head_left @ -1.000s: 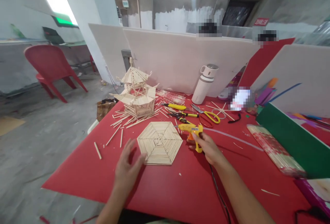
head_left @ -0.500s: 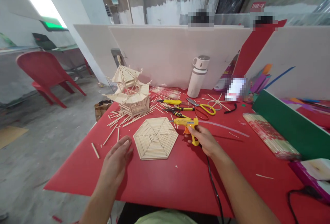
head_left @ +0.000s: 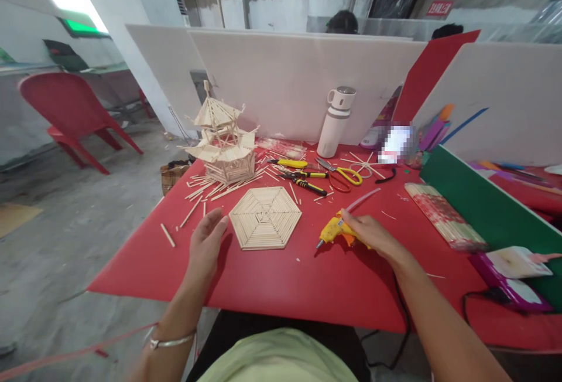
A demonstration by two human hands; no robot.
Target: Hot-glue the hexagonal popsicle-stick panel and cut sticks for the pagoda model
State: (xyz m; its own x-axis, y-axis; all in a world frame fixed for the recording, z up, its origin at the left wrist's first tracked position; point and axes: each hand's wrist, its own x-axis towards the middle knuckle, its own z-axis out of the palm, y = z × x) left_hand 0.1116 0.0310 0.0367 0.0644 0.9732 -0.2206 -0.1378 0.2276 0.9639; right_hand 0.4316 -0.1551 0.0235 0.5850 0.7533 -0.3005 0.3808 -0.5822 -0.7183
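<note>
right fingers (head_left: 355, 222) hold yellow glue gun (head_left: 332, 229) near stick hexagon (head_left: 266, 219)

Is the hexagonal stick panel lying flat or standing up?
Flat: the hexagonal stick panel rests on the red table, its broad face upward.

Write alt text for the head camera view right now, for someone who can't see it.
A person's right hand holds a yellow glue gun over a red table, while the empty left hand is beside a hexagonal stick panel. Farther back stand a stick pagoda and a white flask, with scissors and loose sticks lying on the table.
</note>
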